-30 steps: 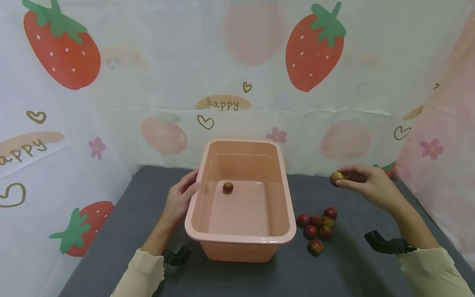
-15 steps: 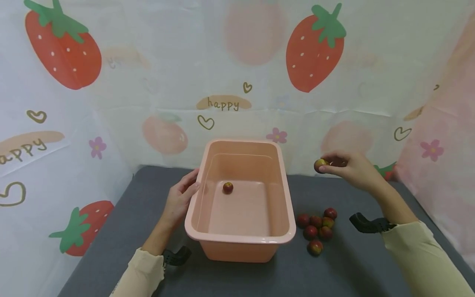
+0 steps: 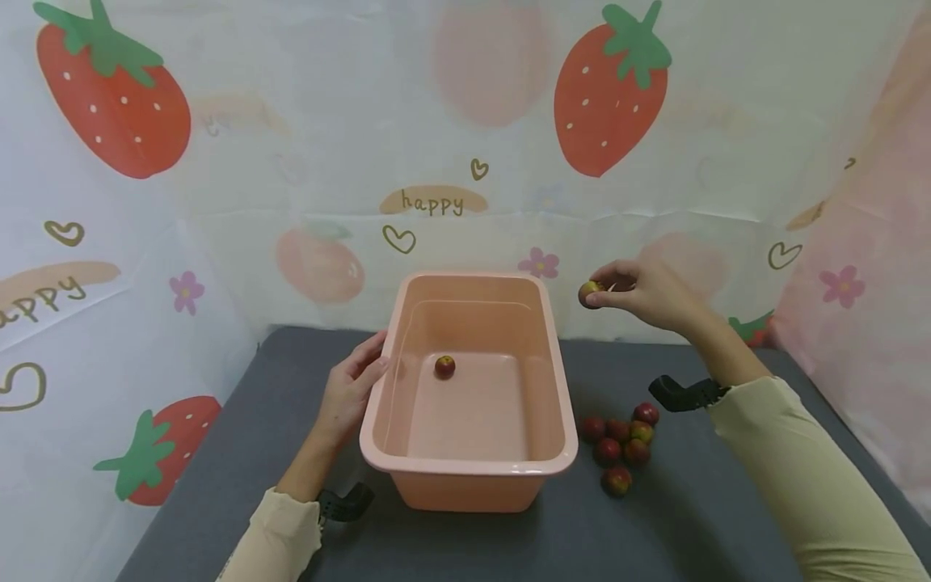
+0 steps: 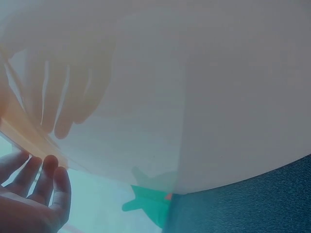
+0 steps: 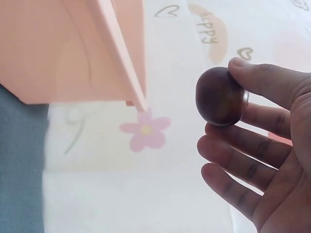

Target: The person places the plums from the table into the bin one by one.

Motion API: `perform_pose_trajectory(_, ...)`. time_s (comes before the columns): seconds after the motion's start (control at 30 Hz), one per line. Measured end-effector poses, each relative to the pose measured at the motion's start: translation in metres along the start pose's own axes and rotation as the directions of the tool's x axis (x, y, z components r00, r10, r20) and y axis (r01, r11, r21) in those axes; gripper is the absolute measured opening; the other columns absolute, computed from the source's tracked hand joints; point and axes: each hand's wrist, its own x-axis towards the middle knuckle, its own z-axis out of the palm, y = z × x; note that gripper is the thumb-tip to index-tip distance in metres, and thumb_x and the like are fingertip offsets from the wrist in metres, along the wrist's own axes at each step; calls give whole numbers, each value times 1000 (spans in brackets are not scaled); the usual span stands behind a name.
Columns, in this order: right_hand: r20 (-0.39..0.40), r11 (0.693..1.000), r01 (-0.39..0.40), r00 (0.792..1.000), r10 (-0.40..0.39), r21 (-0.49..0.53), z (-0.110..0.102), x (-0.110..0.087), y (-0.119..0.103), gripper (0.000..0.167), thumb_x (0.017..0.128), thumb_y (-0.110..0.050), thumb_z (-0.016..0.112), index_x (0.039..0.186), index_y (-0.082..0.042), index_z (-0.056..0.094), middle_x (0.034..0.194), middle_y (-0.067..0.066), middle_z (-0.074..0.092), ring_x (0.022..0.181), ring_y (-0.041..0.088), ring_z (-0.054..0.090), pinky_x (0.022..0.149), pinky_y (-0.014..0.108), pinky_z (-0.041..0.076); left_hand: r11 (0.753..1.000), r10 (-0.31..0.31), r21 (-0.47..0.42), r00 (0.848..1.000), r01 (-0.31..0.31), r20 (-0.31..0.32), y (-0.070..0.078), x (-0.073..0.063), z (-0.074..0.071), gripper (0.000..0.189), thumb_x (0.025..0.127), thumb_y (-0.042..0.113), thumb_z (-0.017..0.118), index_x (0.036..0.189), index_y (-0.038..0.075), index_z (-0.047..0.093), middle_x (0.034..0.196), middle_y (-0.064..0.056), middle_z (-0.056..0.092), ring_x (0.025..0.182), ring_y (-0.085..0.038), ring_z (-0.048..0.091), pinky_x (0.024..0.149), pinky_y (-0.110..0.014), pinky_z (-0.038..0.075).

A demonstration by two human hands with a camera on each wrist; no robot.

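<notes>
A peach-pink plastic basin (image 3: 465,467) stands on the table, with one plum (image 3: 444,367) on its floor. At its left rim is my left hand (image 3: 347,390), the thumb at the rim and the fingertips meeting its outer side; the left wrist view shows these fingers (image 4: 48,182) bent against the edge. My right hand (image 3: 650,297) pinches a red-green plum (image 3: 590,294) between thumb and fingers, in the air to the right of the basin's far corner. The right wrist view has this plum (image 5: 219,97) near the fingertips, dark and glossy.
Several red and greenish plums (image 3: 616,430) lie bunched on the dark grey tablecloth (image 3: 698,485) to the right of the basin. A white cloth backdrop (image 3: 494,145) printed with strawberries, hearts and flowers rises behind and at both sides.
My right hand has moved left and upward with its plum, closer to the basin. The left hand and the basin have stayed in place.
</notes>
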Motion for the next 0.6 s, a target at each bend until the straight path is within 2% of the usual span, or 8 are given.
perform_pose_trajectory(0.3,6,998,-41,999,41,40,10,22,-11,40,89,-35,71,117,-7,67,107,12,71,94,24,64,84,45,54,1000,6,11,1000,-6,6,0,1,2,48,100,15,55,146,7,44,143,-21,50,104,3,62,83,-16,55)
perform_pose_trajectory(0.6,-13,999,-12,1000,12,32,9,50,-27,36,89,-31,71,115,-7,69,103,13,70,92,25,62,80,41,52,1000,0,-12,1000,0,-14,1,1,4,48,99,12,54,146,6,45,139,-24,52,102,1,64,82,-16,55)
